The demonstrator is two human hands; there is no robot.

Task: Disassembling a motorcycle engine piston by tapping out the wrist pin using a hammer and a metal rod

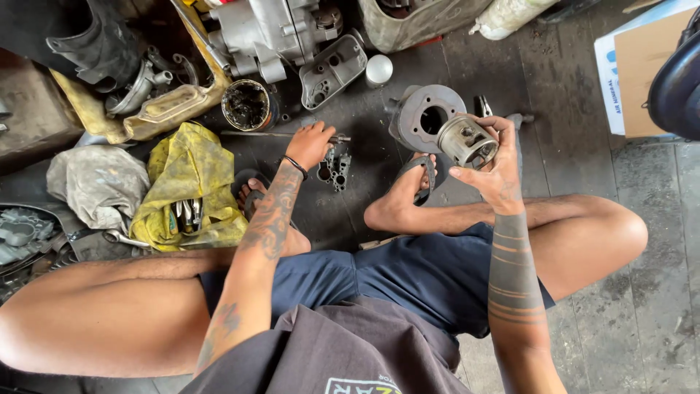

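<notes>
The person sits on the dark concrete floor [583, 95] with both knees spread wide, and blue shorts [408, 273] fill the near part of the view. The right hand [496, 164] is raised above the right shin and holds a round grey metal piston [467, 142]; its fingers [503, 128] are curled around the rim, with the thumb pressed on the near side. Just behind the piston, on the floor, lies a grey metal cylinder block with a round bore [426, 113]. The left hand [310, 142] reaches forward over the left foot and closes its fingers on a thin metal rod [281, 134] that lies across the floor. Just beside this hand sits a small grey metal part with holes [335, 169]. To the left lies a crumpled yellow cloth [186, 182] holding some wrenches. Farther away stand a black greasy round tin [246, 104], a grey engine cover [332, 69] and a large silver engine case [270, 29].
</notes>
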